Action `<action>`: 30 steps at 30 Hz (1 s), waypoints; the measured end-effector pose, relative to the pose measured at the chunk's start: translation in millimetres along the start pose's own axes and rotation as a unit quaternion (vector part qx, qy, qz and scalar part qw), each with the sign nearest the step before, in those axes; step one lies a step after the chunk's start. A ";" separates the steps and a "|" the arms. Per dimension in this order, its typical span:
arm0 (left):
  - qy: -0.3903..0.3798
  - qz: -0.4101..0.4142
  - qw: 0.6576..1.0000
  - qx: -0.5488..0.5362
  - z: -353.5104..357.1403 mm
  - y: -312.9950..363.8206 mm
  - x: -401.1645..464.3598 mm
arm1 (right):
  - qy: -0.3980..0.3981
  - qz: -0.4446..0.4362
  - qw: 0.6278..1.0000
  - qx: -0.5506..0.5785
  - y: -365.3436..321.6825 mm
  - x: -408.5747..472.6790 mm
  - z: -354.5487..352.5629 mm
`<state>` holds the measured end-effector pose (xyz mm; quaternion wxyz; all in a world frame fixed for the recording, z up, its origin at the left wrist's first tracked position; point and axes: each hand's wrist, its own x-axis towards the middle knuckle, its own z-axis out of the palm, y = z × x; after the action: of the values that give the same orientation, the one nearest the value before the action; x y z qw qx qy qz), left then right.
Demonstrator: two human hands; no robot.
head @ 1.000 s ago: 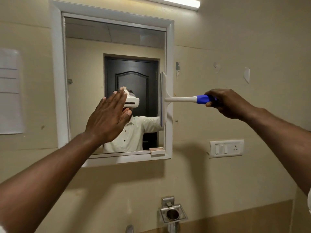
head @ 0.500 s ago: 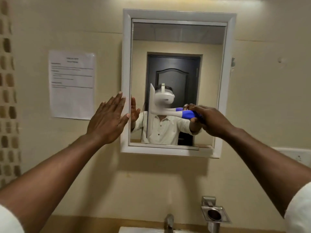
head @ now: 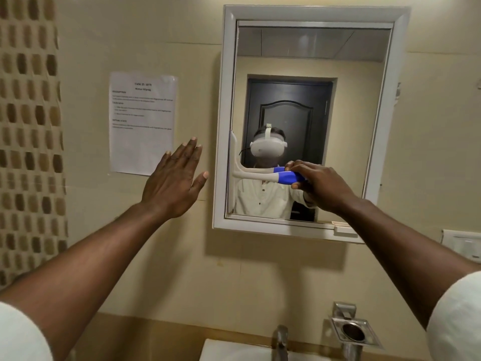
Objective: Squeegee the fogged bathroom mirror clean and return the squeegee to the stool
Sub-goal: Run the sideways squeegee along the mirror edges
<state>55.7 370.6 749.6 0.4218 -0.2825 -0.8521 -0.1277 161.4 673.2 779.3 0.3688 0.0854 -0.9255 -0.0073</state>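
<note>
— At the mirror's (head: 312,61) left edge, what's there?
— My squeegee (head: 250,173): pale plastic, blue grip. Its blade stands upright against the glass; the handle runs level, pointing right into my right hand (head: 320,186), which grips it.
— The left hand (head: 174,183)?
— Flat, fingers spread, before the glossy beige wall, near a taped paper (head: 141,123). Steel tap (head: 281,340) below.

Beige tiled wall (head: 260,277) with a taped paper notice (head: 141,142) above a sink (head: 216,351)
</note>
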 end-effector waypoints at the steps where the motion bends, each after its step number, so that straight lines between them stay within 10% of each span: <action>1: 0.000 0.001 1.000 -0.001 0.5 -0.4 0.0 | -0.002 0.002 1.000 -0.001 -0.5 0.7 0.9; 30: -0.025 0.015 0.999 -0.044 35.1 24.9 7.7 | 0.011 0.002 1.000 -0.023 33.8 -19.7 4.9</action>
<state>43.8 409.5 733.7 0.3895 -0.3169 -0.8514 -0.1515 166.9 709.4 764.9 0.3806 0.0748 -0.9213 -0.0268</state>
